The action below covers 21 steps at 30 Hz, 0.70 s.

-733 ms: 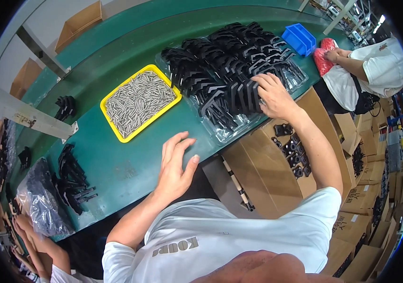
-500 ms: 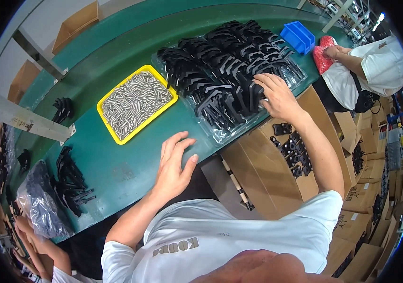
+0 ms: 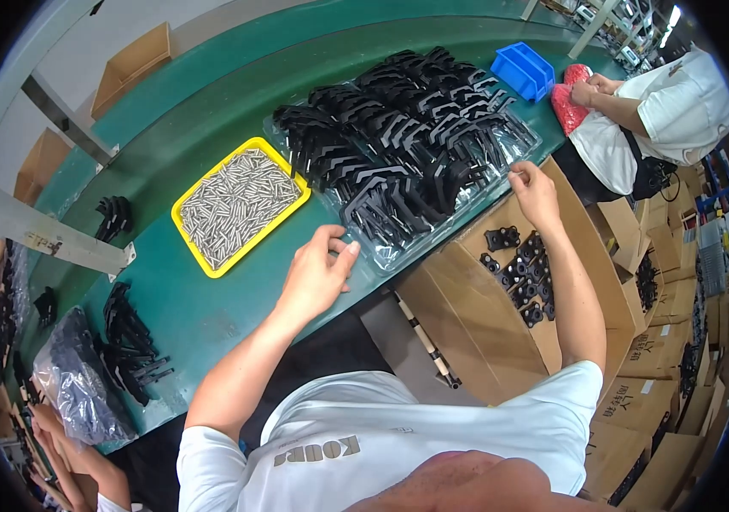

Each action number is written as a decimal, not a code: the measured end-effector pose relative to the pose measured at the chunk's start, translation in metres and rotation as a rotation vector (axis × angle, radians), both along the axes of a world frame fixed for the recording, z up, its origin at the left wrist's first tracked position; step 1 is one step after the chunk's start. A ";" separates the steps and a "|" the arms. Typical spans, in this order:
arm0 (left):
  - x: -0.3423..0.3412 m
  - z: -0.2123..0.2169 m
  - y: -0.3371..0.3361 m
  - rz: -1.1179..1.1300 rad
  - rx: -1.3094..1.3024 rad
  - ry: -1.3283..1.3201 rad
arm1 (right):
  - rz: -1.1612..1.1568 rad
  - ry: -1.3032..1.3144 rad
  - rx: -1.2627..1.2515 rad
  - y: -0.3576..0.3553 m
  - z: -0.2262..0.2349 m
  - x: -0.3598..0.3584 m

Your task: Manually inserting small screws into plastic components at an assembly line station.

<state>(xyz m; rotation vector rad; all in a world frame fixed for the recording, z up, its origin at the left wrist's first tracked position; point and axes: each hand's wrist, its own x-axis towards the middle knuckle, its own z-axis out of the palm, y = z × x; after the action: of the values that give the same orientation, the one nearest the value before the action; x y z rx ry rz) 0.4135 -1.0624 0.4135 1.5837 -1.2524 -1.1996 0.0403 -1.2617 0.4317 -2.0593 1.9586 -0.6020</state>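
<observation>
My left hand (image 3: pixel 313 271) is over the green bench by the near left corner of a clear plastic tray (image 3: pixel 388 258). Its fingers are curled in toward the thumb; whatever they hold, if anything, is hidden. At the tray's near right edge is my right hand (image 3: pixel 537 198), thumb and fingers drawn together in a pinch. I cannot make out anything between them. Rows of angled black plastic parts (image 3: pixel 407 128) fill the tray. Left of it stands a yellow tray (image 3: pixel 303 203) heaped with small silver metal pins (image 3: pixel 241 205).
An open cardboard box (image 3: pixel 458 316) holding black knob-like parts (image 3: pixel 528 282) stands against the bench's near edge. A blue bin (image 3: pixel 525 72) sits beyond the tray. Loose black parts (image 3: pixel 125 328) and a plastic bag (image 3: pixel 83 380) lie at left. A co-worker handles a red bag (image 3: pixel 567 107).
My right hand has come off the black parts to the tray's near right edge, its fingers closing. The left hand's spread fingers have curled in beside the tray corner. The view has shifted slightly.
</observation>
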 end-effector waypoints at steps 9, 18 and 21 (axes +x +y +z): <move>-0.011 0.001 -0.041 0.131 0.081 0.167 | 0.127 0.056 0.022 -0.005 -0.014 0.015; 0.000 0.004 -0.041 0.091 0.127 -0.016 | 0.078 0.126 0.106 0.000 -0.004 0.025; -0.003 0.000 -0.027 0.121 0.078 0.065 | 0.063 0.141 0.100 0.001 0.001 0.029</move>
<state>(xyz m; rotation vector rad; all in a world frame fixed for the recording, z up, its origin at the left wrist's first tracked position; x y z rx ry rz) 0.4103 -1.0896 0.4131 1.6396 -1.0647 -1.2251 0.0694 -1.2606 0.4322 -2.1449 1.9462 -0.3470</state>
